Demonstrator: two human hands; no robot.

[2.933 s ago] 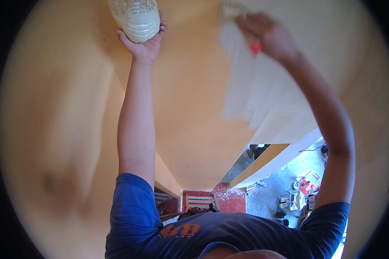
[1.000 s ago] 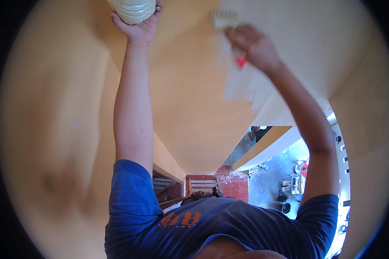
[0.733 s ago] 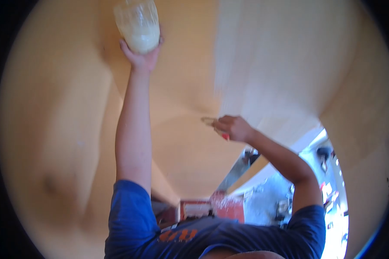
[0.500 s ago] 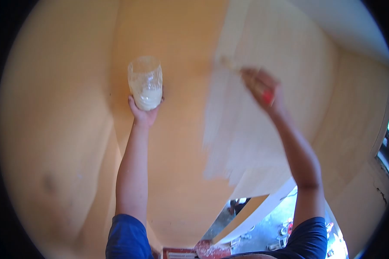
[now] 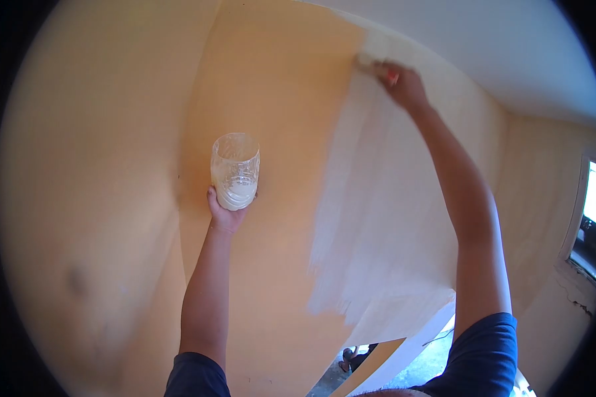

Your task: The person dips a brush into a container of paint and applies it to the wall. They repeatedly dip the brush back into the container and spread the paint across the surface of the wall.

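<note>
My left hand (image 5: 229,213) is wrapped round the base of a clear plastic container (image 5: 236,171), a cut-off jar or bottle with whitish paint in its bottom. It is held up in front of the orange-yellow wall (image 5: 265,112), with its open top upward. High on the right, my right hand (image 5: 404,85) is closed on a paintbrush (image 5: 367,61), partly blurred, with a bit of red showing by the fingers. The brush head is at the border between the orange-yellow surface and a whitish painted area (image 5: 391,192).
A white ceiling (image 5: 503,46) slopes across the upper right. At the far right is a window (image 5: 591,218), with a crack in the wall below it. Low in the middle an opening (image 5: 357,360) shows part of a person beyond. Another wall (image 5: 99,165) stands on the left.
The view has tilted upward, showing more ceiling and less floor. My right hand and the brush have moved up along the paint border. The container sits lower in view, still in my left hand.
</note>
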